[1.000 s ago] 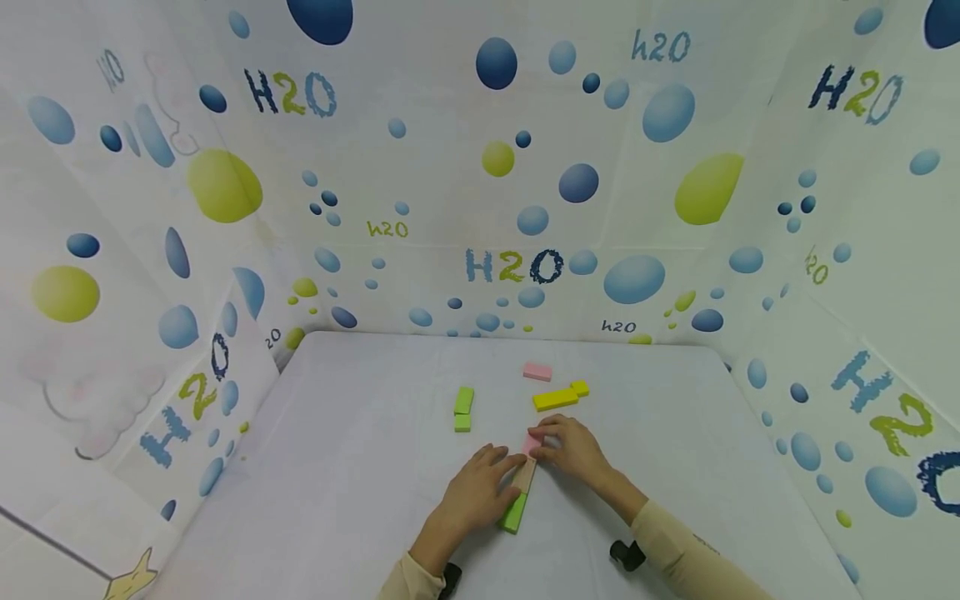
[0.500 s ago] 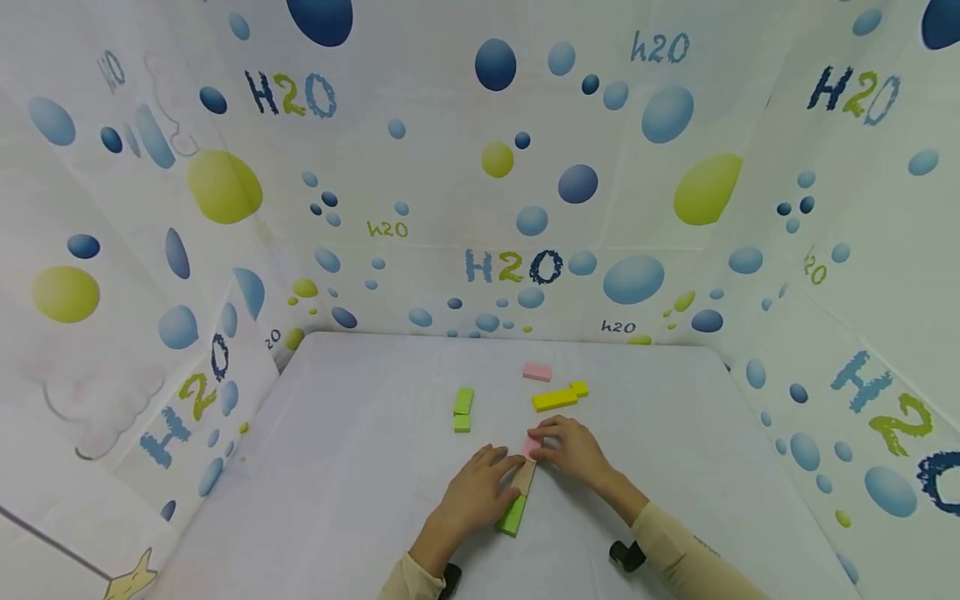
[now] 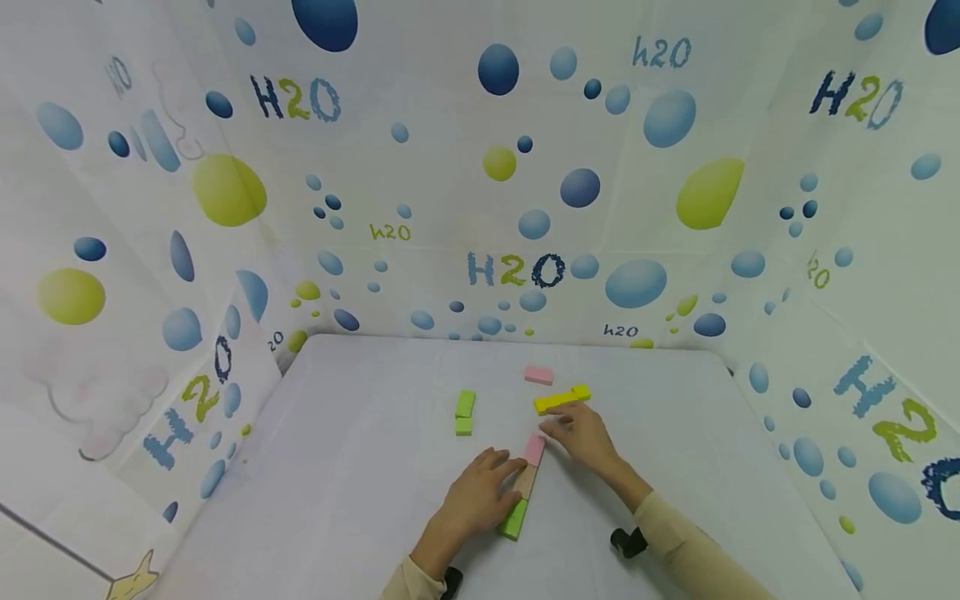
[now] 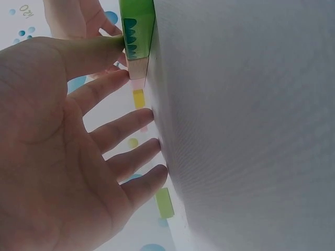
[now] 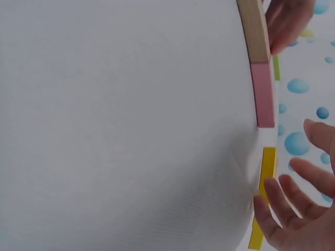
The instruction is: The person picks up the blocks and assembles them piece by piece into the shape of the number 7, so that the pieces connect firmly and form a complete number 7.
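Cream sleeve (image 3: 412, 581) behind it, your left hand (image 3: 474, 498) lies with fingers extended and spread, gripping nothing, its thumb at the side of the green block (image 3: 513, 523) and its index fingertip near where the wooden block (image 3: 527, 482) meets the pink block (image 3: 535, 449); those three lie end to end in one line on the white cloth (image 3: 360, 450), green nearest you, wood between, pink farthest. Your right hand (image 3: 587, 437) has its fingers loosely spread and holds nothing, just beside the far end of that pink block. Past its fingertips lies the long yellow block (image 3: 553, 403), with the small yellow block (image 3: 581, 392) at its far right end; whether you touch the long one is unclear. Farther out lies a second pink block (image 3: 538, 375), and off to the left sit a longer green piece (image 3: 466, 403) and, on its near side, a shorter green piece (image 3: 463, 427)
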`<control>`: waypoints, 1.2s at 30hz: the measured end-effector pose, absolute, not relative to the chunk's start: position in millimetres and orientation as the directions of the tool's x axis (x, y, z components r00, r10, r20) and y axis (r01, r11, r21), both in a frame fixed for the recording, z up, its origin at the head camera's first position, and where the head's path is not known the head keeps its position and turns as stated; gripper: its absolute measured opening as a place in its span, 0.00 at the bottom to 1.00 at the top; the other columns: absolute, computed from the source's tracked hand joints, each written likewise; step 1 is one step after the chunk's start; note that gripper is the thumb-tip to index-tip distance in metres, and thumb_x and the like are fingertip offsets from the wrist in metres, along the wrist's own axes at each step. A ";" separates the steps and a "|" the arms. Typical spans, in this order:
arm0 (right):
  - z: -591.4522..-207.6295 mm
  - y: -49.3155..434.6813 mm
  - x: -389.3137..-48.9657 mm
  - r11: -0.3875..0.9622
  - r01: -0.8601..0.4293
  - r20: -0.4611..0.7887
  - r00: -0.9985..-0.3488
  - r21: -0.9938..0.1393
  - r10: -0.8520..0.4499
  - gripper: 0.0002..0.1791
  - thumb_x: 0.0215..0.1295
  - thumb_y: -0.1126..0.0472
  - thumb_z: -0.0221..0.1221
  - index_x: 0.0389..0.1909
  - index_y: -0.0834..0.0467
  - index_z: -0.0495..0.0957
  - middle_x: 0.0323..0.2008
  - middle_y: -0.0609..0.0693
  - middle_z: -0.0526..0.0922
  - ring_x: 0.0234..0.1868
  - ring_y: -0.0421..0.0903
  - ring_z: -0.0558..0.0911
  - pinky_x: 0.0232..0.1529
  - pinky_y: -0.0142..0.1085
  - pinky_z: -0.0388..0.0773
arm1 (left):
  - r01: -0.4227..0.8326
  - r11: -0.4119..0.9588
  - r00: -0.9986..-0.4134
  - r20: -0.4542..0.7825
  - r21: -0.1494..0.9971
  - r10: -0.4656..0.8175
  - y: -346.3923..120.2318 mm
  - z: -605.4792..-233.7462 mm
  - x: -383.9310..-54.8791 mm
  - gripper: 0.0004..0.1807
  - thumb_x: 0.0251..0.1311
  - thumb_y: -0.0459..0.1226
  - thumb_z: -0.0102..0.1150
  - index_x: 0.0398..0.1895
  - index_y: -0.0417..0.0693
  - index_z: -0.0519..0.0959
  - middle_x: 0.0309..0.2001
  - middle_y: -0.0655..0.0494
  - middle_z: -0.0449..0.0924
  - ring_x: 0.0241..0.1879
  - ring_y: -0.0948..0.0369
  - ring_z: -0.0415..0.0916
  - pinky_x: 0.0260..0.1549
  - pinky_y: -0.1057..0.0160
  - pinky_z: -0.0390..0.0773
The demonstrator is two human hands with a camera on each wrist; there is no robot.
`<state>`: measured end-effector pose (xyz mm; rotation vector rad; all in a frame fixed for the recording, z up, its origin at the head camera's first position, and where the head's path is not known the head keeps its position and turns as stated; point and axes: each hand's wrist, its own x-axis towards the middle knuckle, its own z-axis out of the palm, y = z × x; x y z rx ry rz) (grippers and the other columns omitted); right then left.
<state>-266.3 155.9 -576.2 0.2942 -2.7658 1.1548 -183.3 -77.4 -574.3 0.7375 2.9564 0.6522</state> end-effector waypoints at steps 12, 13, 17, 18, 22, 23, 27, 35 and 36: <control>-574.7 162.1 -288.8 0.737 -0.072 0.152 -0.987 -0.672 0.043 0.30 0.66 0.47 0.71 0.61 0.62 0.81 0.56 0.62 0.77 0.46 0.53 0.80 0.46 0.47 0.82 | 0.428 0.813 -0.892 0.039 0.394 0.450 -77.4 -576.6 -181.8 0.26 0.69 0.47 0.64 0.70 0.61 0.76 0.70 0.48 0.74 0.73 0.43 0.67 0.69 0.43 0.70; -574.1 162.1 -290.7 0.745 -0.063 0.149 -0.988 -0.664 0.049 0.30 0.66 0.46 0.70 0.62 0.62 0.81 0.57 0.62 0.76 0.47 0.53 0.80 0.47 0.48 0.82 | 0.432 0.813 -0.891 0.044 0.390 0.452 -77.4 -576.5 -182.2 0.26 0.70 0.47 0.64 0.70 0.61 0.76 0.70 0.48 0.74 0.73 0.43 0.67 0.70 0.44 0.70; -573.2 162.3 -298.0 0.773 -0.053 0.148 -0.987 -0.632 0.054 0.32 0.67 0.45 0.70 0.62 0.64 0.80 0.57 0.64 0.76 0.50 0.56 0.80 0.51 0.50 0.81 | 0.448 0.811 -0.886 0.063 0.377 0.460 -77.0 -576.4 -183.6 0.26 0.70 0.47 0.63 0.70 0.60 0.76 0.70 0.48 0.75 0.73 0.44 0.68 0.71 0.46 0.68; -573.6 162.4 -299.8 0.779 -0.051 0.147 -0.988 -0.625 0.054 0.32 0.66 0.45 0.70 0.62 0.64 0.80 0.57 0.64 0.76 0.50 0.57 0.80 0.52 0.50 0.81 | 0.451 0.809 -0.885 0.068 0.376 0.461 -76.9 -575.9 -183.7 0.26 0.70 0.47 0.63 0.70 0.60 0.77 0.69 0.48 0.75 0.72 0.44 0.68 0.71 0.46 0.68; -576.2 162.3 -304.1 0.804 -0.043 0.144 -0.988 -0.593 0.053 0.33 0.65 0.44 0.70 0.61 0.65 0.81 0.56 0.64 0.77 0.51 0.57 0.80 0.52 0.50 0.81 | 0.454 0.805 -0.883 0.073 0.382 0.464 -76.4 -574.5 -183.8 0.26 0.70 0.47 0.63 0.70 0.59 0.77 0.69 0.47 0.75 0.72 0.44 0.68 0.71 0.46 0.68; -576.8 162.0 -304.9 0.810 -0.043 0.144 -0.988 -0.585 0.052 0.33 0.65 0.44 0.70 0.60 0.65 0.81 0.57 0.65 0.77 0.51 0.57 0.80 0.52 0.51 0.81 | 0.455 0.805 -0.883 0.073 0.381 0.464 -76.3 -574.2 -183.8 0.26 0.70 0.47 0.63 0.70 0.59 0.77 0.69 0.47 0.75 0.72 0.44 0.68 0.71 0.46 0.68; -577.8 159.2 -307.3 0.834 -0.041 0.142 -0.989 -0.550 0.045 0.33 0.65 0.42 0.70 0.59 0.64 0.82 0.58 0.64 0.76 0.54 0.59 0.79 0.53 0.52 0.81 | 0.454 0.803 -0.883 0.078 0.385 0.462 -76.0 -573.7 -183.6 0.26 0.70 0.46 0.63 0.71 0.59 0.76 0.70 0.47 0.75 0.72 0.44 0.68 0.71 0.45 0.69; -578.6 149.0 -309.4 0.845 0.014 0.125 -0.988 -0.534 0.096 0.34 0.62 0.41 0.71 0.57 0.64 0.82 0.57 0.63 0.75 0.52 0.59 0.79 0.49 0.53 0.82 | 0.455 0.805 -0.884 0.083 0.380 0.460 -77.0 -571.3 -181.8 0.26 0.69 0.46 0.64 0.69 0.59 0.77 0.68 0.47 0.76 0.72 0.44 0.69 0.70 0.45 0.70; -578.7 147.7 -309.1 0.847 0.020 0.124 -0.987 -0.532 0.101 0.35 0.61 0.40 0.71 0.56 0.64 0.82 0.56 0.63 0.75 0.52 0.59 0.79 0.49 0.53 0.82 | 0.454 0.805 -0.884 0.083 0.380 0.460 -77.1 -571.2 -181.7 0.26 0.69 0.46 0.64 0.69 0.59 0.77 0.68 0.47 0.76 0.72 0.44 0.69 0.70 0.45 0.70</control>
